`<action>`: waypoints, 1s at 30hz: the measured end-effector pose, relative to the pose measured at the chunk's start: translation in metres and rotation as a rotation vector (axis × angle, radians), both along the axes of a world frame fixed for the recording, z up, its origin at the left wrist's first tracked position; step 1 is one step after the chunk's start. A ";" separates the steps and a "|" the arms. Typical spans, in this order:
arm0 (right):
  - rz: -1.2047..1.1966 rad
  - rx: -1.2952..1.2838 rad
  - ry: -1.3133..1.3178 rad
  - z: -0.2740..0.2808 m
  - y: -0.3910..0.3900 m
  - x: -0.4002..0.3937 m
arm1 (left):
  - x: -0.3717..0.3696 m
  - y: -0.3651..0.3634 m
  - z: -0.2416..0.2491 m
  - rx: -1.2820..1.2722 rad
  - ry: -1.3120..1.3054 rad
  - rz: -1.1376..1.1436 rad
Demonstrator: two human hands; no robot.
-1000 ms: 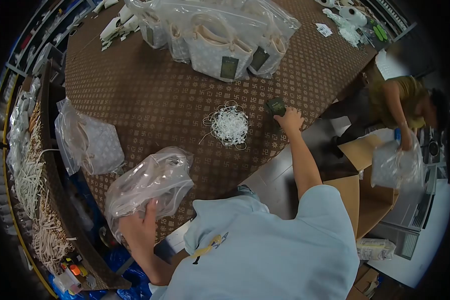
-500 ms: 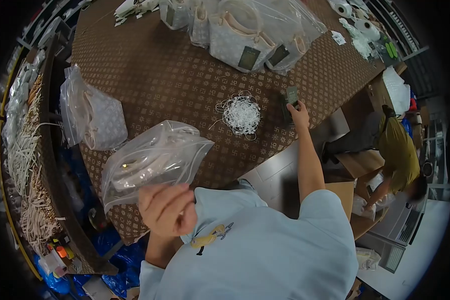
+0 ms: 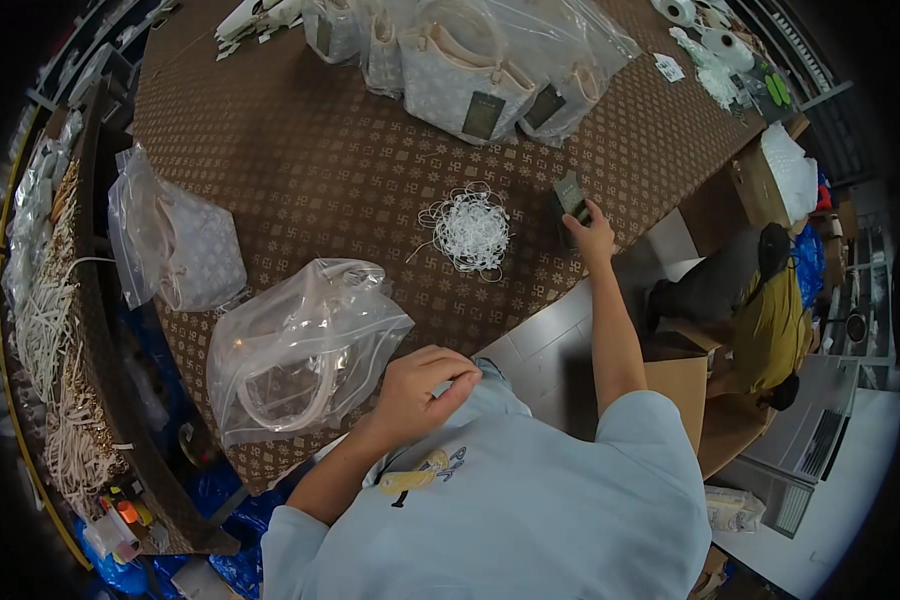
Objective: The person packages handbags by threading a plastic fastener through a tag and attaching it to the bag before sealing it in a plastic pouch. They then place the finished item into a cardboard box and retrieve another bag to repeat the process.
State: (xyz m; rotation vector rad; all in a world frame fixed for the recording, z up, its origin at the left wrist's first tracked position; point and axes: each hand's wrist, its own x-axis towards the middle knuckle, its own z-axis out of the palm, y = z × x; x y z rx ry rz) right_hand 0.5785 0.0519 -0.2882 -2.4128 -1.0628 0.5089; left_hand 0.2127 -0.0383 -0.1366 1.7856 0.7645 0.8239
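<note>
At the table's right edge my right hand (image 3: pixel 592 235) pinches a dark green tag (image 3: pixel 568 193) over what looks like a stack of dark tags. My left hand (image 3: pixel 420 392) is in front of my shirt, its fingers curled together with nothing visible in them. Just left of it, a clear plastic bag (image 3: pixel 305 345) holds a pale handbag with its handle loop showing. Between my hands, farther back, sits a tangled heap of white strings (image 3: pixel 472 232).
Several wrapped pale handbags (image 3: pixel 470 85) with dark tags stand at the back of the table (image 3: pixel 260 130). Another bagged handbag (image 3: pixel 198 250) lies at left, beside a rack of straps (image 3: pixel 70 400). A co-worker (image 3: pixel 770 320) bends over boxes at right.
My left hand has moved right, away from the front clear bag, whose handle loop now shows more plainly. The tag in my right hand has tilted. The co-worker has bent lower.
</note>
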 end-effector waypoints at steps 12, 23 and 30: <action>1.221 0.478 0.221 0.084 -0.062 -0.174 | 0.019 0.000 -0.060 -0.435 -0.114 0.423; 1.061 -0.025 -0.118 -0.084 0.076 -0.199 | -0.031 -0.040 -0.058 -0.485 0.394 0.381; 1.470 0.586 0.031 -0.099 0.145 -0.146 | -0.048 -0.055 -0.062 -0.199 0.186 0.602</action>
